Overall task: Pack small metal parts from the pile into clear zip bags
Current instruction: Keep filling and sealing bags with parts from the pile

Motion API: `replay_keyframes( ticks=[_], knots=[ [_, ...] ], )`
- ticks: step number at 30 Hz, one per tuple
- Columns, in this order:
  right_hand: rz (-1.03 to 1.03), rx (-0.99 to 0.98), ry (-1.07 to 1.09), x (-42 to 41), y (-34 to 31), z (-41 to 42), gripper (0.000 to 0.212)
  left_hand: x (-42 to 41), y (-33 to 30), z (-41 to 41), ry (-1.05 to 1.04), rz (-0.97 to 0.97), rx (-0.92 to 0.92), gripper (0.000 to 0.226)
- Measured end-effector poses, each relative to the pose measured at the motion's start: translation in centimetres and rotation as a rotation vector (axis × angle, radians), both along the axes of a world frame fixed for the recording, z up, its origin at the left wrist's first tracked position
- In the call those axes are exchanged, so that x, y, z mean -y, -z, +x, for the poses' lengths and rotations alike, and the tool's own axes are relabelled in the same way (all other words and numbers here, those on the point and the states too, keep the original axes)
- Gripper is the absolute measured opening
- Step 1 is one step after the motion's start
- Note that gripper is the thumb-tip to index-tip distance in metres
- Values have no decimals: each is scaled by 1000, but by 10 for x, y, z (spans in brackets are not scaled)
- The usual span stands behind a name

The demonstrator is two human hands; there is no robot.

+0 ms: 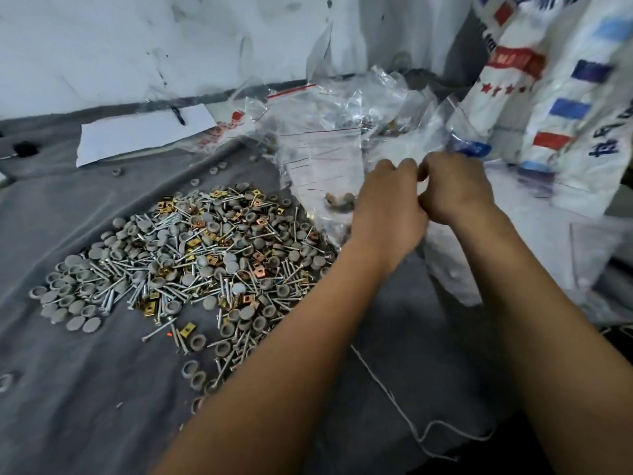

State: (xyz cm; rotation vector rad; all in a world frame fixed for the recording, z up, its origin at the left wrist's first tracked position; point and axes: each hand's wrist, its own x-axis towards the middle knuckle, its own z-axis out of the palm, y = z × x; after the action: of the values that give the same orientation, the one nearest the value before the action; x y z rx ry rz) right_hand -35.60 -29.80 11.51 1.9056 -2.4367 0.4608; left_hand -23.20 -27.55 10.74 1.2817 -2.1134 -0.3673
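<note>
Fingers curled in tight on both sides: the left hand (387,204) and right hand (452,186) meet knuckle to knuckle, pinching a clear zip bag (342,207) with a few parts in its bottom, though the fingertips are tucked out of sight. Just left of the hands, the pile (178,258) of nails, grey caps and brass clips spreads over a grey cloth (68,389). Beyond the pile lie empty bags (318,138) and white paper (144,132) against a scuffed white wall (137,46). A printed sack (555,97), blurred, stands right of the hands.
</note>
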Motion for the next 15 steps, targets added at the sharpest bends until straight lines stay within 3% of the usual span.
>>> replay_keyframes(
  ticks=[2,6,11,15],
  knots=[
    [75,29,-5,-9,7,-3,36,-7,2,-12,13,150,-120,38],
    [88,137,13,-17,20,-3,20,-11,14,-21,-54,355,-250,37],
    [-183,325,41,-17,22,-3,6,-6,19,-19,-116,437,-454,30],
    [-398,518,30,-16,14,-2,22,1,15,-18,-119,592,-723,34]
  ],
)
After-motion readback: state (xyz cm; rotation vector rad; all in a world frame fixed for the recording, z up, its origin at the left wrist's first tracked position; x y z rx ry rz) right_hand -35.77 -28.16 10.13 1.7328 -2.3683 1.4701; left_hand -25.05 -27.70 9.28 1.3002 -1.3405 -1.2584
